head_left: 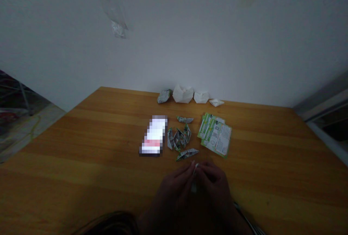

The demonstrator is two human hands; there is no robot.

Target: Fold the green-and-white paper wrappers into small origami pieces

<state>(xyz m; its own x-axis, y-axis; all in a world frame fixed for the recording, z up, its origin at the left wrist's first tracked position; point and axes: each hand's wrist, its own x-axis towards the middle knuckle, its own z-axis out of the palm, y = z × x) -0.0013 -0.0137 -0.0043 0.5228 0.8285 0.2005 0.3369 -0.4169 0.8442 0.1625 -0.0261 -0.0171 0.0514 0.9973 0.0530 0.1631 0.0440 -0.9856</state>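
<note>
Close together near the front of the table, my left hand [176,184] and my right hand [214,182] pinch a small piece of folded paper [194,186] between their fingertips. Most of the paper is hidden by the fingers, and the light is dim. Just beyond my fingertips lies a folded paper boat [187,153] with green and grey print. Several more small printed paper boats [178,139] sit behind it, one of them a little farther back [185,119].
A phone [153,135] with a lit, blurred screen lies left of the boats. Printed leaflets [217,135] are stacked on the right. Along the wall stand a crumpled printed paper shape [164,96] and white folded papers [183,94] on the wooden table [95,137].
</note>
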